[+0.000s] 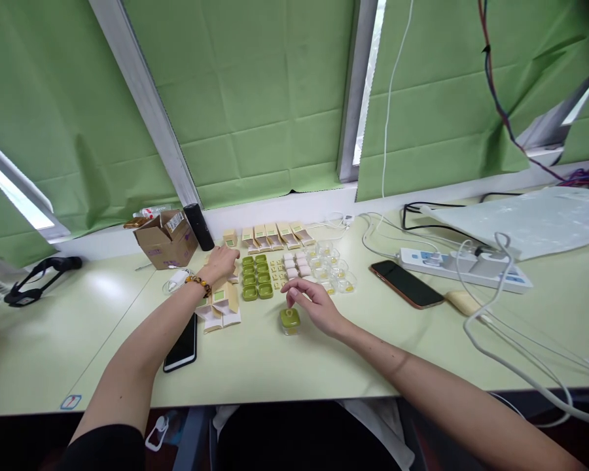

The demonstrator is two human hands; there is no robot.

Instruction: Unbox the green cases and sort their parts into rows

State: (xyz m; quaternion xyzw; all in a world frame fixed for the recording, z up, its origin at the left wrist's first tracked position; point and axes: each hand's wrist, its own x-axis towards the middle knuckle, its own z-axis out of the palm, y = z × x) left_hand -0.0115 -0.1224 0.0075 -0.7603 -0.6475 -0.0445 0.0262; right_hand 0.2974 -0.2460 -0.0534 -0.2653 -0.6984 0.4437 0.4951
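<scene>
My left hand (pixel 222 263), a beaded bracelet at its wrist, reaches over small open cardboard boxes (pixel 220 302); its fingers are stretched forward, fingertips partly hidden, and I see nothing held. My right hand (pixel 314 304) hovers with loosely bent, parted fingers, nothing in them, just above and right of a small clear container with a green lid (pixel 290 319). Between the hands stand two columns of green lids (pixel 258 278). Beside them lie small yellowish pieces (pixel 277 273), pale pink blocks (pixel 297 266) and clear plastic cups (pixel 331 265) with yellow bits inside.
More open little boxes (pixel 272 237) line the back. A brown carton (pixel 167 239) and a black cylinder (pixel 199 227) stand back left. One phone (pixel 182 347) lies under my left forearm, another phone (pixel 406 283) right, near a power strip (pixel 464 268) and loose white cables (pixel 478 327).
</scene>
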